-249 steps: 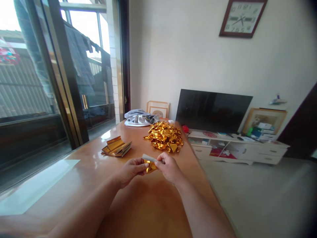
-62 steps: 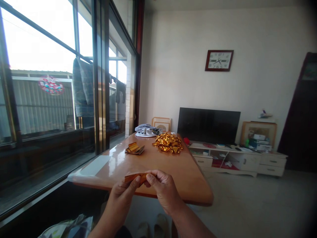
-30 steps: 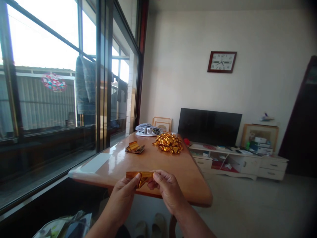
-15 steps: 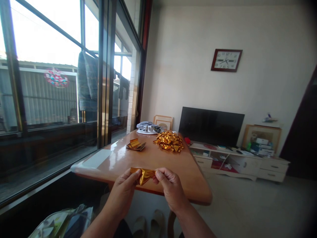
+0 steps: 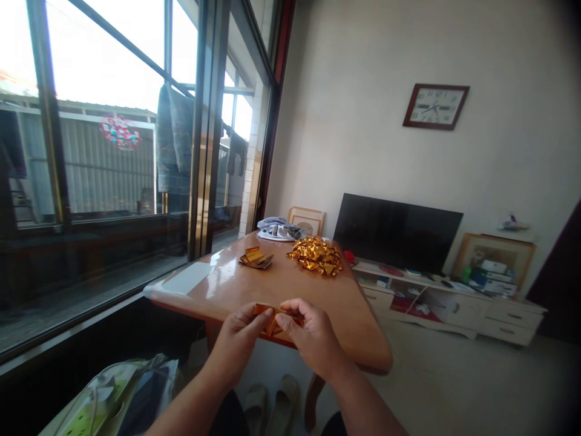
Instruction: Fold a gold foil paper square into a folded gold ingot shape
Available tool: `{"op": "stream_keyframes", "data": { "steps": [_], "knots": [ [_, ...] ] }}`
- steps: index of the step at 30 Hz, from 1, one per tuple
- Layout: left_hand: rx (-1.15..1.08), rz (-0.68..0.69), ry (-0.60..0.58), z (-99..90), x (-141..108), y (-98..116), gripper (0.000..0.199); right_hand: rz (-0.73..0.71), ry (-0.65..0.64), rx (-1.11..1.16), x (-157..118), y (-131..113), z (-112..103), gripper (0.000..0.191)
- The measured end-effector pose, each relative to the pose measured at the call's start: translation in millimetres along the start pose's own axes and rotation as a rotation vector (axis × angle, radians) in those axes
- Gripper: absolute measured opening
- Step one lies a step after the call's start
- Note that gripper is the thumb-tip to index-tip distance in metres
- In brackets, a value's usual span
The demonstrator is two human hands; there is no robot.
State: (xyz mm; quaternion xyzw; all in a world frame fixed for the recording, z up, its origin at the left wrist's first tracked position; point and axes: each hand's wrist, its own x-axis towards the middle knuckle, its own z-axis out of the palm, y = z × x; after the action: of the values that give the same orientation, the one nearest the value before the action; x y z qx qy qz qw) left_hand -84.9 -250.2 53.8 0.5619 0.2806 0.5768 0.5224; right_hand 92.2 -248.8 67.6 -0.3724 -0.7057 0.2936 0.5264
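Bare left hand (image 5: 236, 340) and bare right hand (image 5: 313, 338) grip a small folded strip of gold metallic foil (image 5: 273, 321) between thumbs and fingers, raised near the edge of a glossy orange wooden worktop (image 5: 338, 321). Farther along it lie a flat stack of gold foil pieces (image 5: 255, 258) and a crumpled heap of gold foil (image 5: 315, 255). Too hard a pinch could tear or wrongly crease the thin foil, while slipping fingers could let it fall past the edge toward a pair of beige slippers (image 5: 284, 402) on the floor.
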Motion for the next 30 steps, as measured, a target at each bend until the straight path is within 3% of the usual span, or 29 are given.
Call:
{"op": "stream_keyframes", "data": {
  "steps": [5, 11, 18, 30],
  "knots": [
    [0.005, -0.003, -0.007, -0.7, -3, 2, 0.017, -0.015, -0.044, -0.036, -2, -2, 3, 0.025],
    [-0.082, -0.036, -0.009, -7.1, -3, 1, 0.017, 0.135, -0.117, 0.172, -5, 0, -4, 0.027],
    [-0.053, -0.05, -0.012, -11.0, -3, 4, 0.02, 0.202, -0.154, 0.336, -8, 4, -4, 0.031],
    [-0.089, -0.028, 0.013, -10.0, -2, 2, 0.022, 0.151, -0.153, 0.251, -8, 7, -6, 0.032]
  ]
}}
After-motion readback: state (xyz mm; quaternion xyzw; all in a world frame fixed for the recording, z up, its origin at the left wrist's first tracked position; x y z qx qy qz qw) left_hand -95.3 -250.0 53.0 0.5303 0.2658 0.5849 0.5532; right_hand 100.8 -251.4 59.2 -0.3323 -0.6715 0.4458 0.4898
